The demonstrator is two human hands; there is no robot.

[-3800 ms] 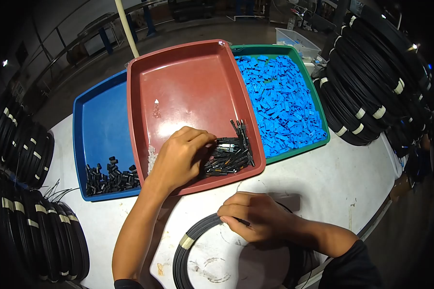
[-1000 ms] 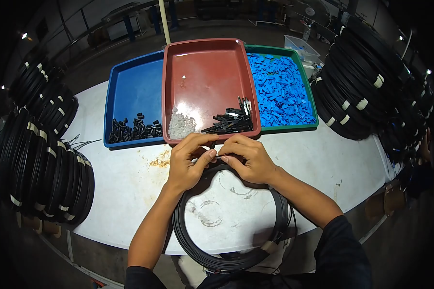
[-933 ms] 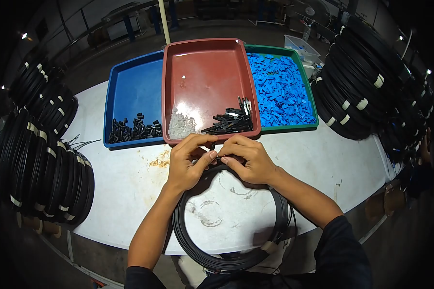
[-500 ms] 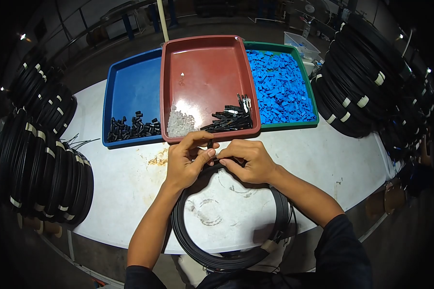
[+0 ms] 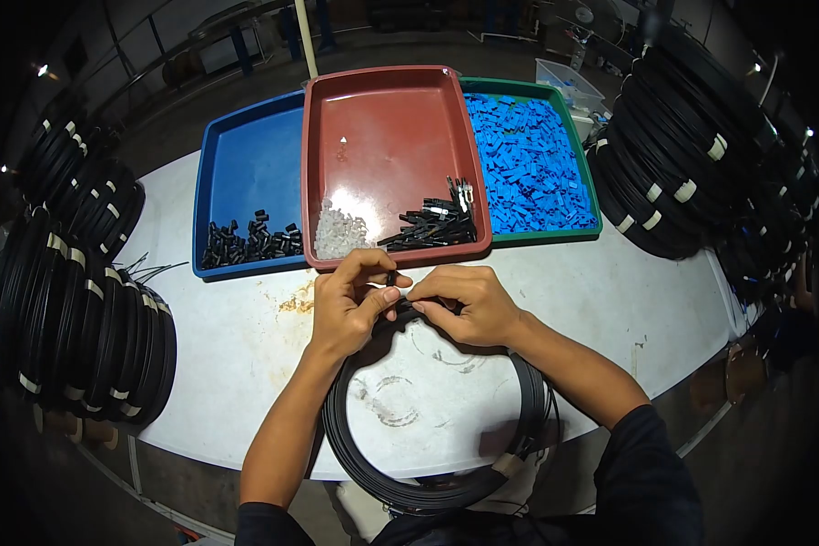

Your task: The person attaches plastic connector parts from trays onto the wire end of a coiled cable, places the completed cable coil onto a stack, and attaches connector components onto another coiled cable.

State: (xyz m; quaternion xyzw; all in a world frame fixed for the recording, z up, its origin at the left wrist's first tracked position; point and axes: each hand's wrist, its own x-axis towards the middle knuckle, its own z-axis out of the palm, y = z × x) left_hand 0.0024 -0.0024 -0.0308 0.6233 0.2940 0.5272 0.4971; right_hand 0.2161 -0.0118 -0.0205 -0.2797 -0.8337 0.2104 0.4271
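Note:
A coil of black cable (image 5: 337,428) lies at the table's front edge, held together with pale tape. Over its far side, my two hands are close together. My left hand (image 5: 348,305) is closed, with a small black cylindrical piece (image 5: 391,278) between its fingers. My right hand (image 5: 469,303) is pinched on the black cable right beside it; the fingers hide most of the cable's end. Just beyond the hands, a red tray (image 5: 387,136) holds translucent white bits (image 5: 340,233) and slim black parts (image 5: 432,226).
A blue tray (image 5: 250,150) with short black caps (image 5: 250,241) stands on the left. The green tray (image 5: 584,196) on the right holds many blue clips (image 5: 528,164). Stacked cable coils flank the white table (image 5: 610,300), at left (image 5: 73,318) and right (image 5: 673,155).
My left hand has shifted slightly left, and the small black piece in its fingers has moved a little lower and left. My right hand has stayed nearly still.

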